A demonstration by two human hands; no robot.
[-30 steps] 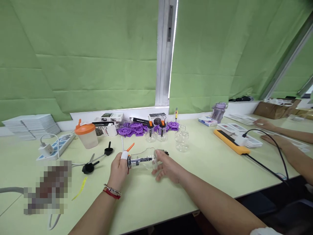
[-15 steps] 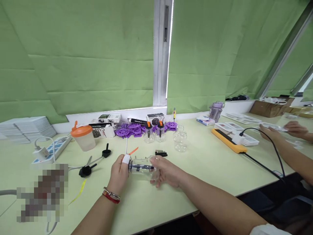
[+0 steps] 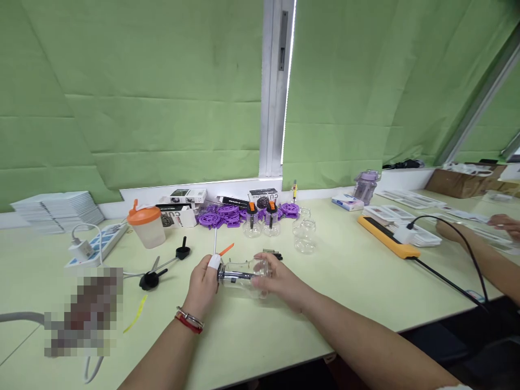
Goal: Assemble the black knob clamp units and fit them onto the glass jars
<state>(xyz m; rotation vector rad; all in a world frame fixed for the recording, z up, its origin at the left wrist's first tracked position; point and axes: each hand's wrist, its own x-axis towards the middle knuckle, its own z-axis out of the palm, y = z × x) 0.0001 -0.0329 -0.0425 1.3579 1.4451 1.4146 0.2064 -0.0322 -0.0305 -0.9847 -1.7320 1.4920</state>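
A clear bottle (image 3: 246, 291) lies sideways between my hands, with a dark part running along its inside. My left hand (image 3: 203, 287) is closed round the black lid end; its thumb wears a white cover. An orange strip (image 3: 226, 249) and a thin white rod (image 3: 215, 240) show just beyond this hand. My right hand (image 3: 280, 279) grips the rounded base, fingers over the far side and thumb in front. Past the bottle, a small spring (image 3: 270, 251) lies by black pieces. Two bottles with black and orange lids (image 3: 252, 221) stand farther back, beside lidless clear bottles (image 3: 304, 238).
Purple plastic parts (image 3: 221, 215) and printed boxes (image 3: 182, 215) line the back. To the left are an orange-lidded cup (image 3: 147, 230), black scoop-like pieces (image 3: 149, 280) and a power strip (image 3: 103, 246). A yellow power strip (image 3: 385, 237) lies right, near a co-worker's arm (image 3: 475, 254).
My right hand has turned about the bottle's base, its thumb now in front and fingers over the far side. My left hand keeps its hold. The view has shifted slightly.
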